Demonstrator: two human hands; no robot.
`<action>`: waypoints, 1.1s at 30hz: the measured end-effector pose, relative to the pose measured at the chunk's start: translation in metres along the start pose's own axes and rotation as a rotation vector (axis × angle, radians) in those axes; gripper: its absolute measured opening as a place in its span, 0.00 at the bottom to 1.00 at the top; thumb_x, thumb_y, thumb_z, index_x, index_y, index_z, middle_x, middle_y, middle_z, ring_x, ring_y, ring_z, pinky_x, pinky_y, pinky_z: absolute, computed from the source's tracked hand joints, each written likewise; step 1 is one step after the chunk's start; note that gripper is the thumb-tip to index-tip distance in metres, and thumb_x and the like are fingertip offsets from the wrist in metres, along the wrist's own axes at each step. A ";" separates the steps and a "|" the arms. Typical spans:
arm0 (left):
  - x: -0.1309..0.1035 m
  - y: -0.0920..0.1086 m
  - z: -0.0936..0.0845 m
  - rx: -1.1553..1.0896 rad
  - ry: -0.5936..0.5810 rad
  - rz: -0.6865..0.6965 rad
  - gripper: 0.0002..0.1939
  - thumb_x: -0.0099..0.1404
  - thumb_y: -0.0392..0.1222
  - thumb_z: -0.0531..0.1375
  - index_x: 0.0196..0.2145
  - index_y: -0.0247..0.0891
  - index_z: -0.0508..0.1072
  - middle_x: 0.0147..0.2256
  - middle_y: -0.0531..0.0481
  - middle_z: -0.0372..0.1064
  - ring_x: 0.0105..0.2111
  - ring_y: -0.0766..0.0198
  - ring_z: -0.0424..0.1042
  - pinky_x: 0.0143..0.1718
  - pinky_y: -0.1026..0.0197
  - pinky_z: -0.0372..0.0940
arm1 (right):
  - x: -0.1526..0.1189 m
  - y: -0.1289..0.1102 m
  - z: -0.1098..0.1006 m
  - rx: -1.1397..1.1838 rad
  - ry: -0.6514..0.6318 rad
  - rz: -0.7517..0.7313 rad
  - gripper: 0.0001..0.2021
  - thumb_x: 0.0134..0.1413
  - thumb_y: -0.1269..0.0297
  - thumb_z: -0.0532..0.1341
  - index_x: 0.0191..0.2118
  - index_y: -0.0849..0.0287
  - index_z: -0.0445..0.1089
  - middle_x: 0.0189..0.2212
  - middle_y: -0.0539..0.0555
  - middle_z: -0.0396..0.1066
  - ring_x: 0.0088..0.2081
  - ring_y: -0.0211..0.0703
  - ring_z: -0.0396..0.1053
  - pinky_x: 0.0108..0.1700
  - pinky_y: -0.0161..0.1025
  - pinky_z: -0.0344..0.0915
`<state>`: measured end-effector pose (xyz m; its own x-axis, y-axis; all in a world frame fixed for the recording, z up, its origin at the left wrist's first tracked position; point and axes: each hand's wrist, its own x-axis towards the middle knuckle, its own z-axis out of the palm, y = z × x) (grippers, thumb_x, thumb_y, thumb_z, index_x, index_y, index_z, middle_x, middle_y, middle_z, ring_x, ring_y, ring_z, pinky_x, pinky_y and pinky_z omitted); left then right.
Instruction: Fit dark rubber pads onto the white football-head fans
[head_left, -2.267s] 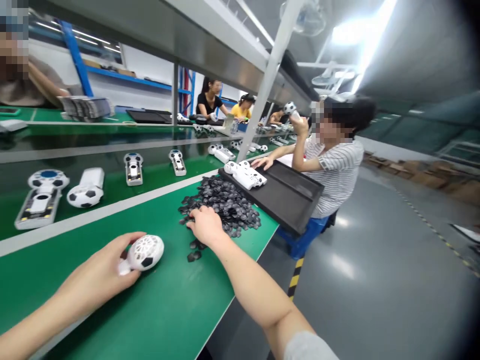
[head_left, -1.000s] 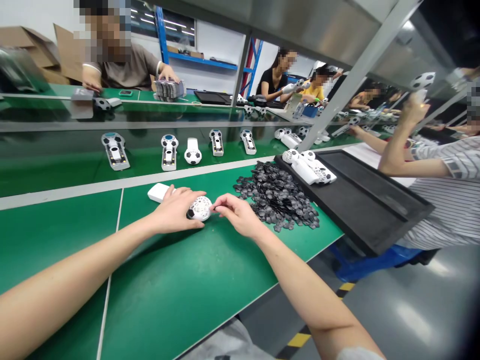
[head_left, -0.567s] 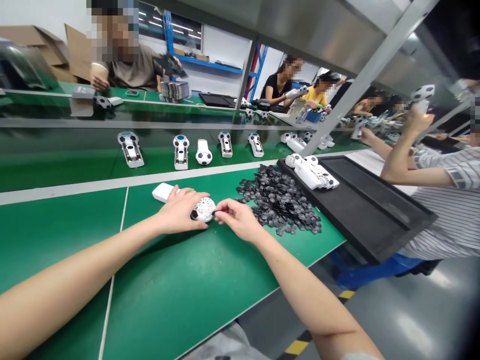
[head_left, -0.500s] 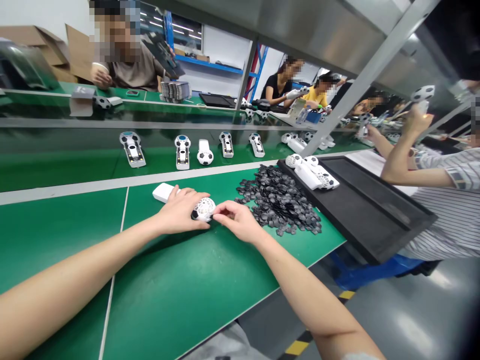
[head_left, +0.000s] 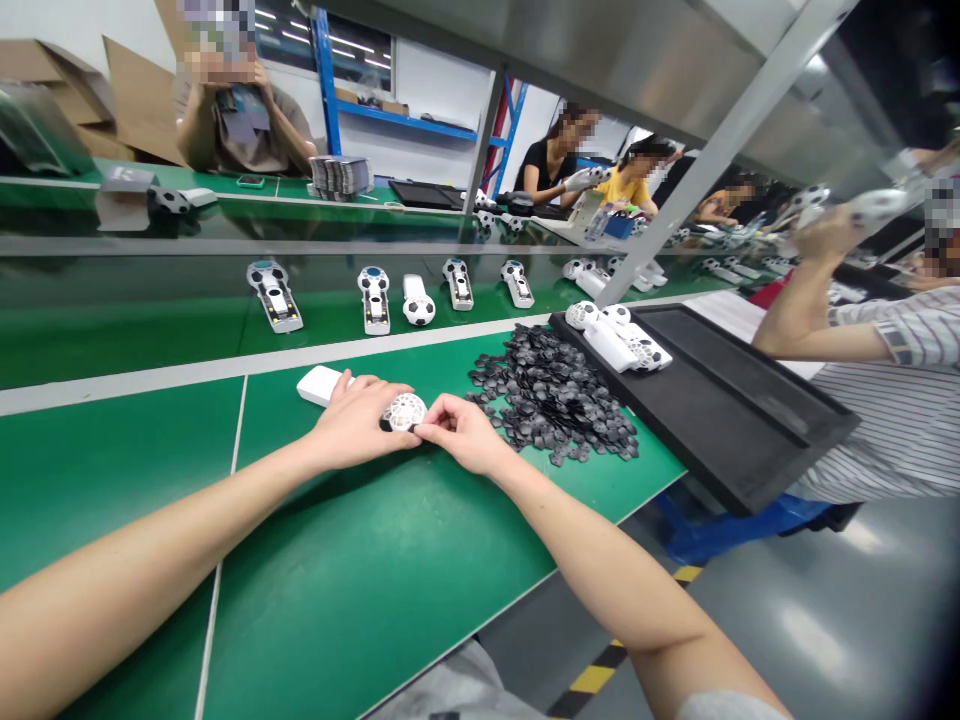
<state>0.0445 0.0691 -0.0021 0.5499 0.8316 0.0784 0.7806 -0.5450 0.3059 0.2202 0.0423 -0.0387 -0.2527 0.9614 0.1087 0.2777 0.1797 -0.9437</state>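
Note:
My left hand is wrapped over a white casing with a football-patterned ball head and a flat handle, which lies on the green table. The ball head shows a white openwork lattice, with black at its near edge. Pressed against that near right edge, my right hand pinches a small black piece, mostly hidden by the fingertips. Right of my hands spreads a heap of small flat black pieces.
A black tray beyond the heap carries several white casings. Several football-headed units, one of them an open casing, lie along the green strip behind the table. A metal post slants overhead. Co-workers sit opposite and at right.
The ball head has turned, its lattice now facing more upward. My right fingertips stay at its edge, slightly lower. The person opposite has raised both hands; the view has shifted slightly.

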 end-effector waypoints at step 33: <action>-0.013 -0.001 -0.007 -0.281 -0.300 0.190 0.31 0.55 0.50 0.58 0.55 0.42 0.56 0.61 0.43 0.42 0.62 0.48 0.27 0.58 0.45 0.43 | 0.007 0.006 -0.042 -0.807 0.130 -0.051 0.11 0.55 0.72 0.52 0.40 0.60 0.70 0.38 0.59 0.70 0.41 0.45 0.67 0.45 0.42 0.61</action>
<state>0.0346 0.0595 0.0037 0.7699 0.6290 -0.1077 0.5690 -0.6003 0.5620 0.2586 0.0592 -0.0309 -0.1874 0.9554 0.2281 0.8631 0.2711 -0.4262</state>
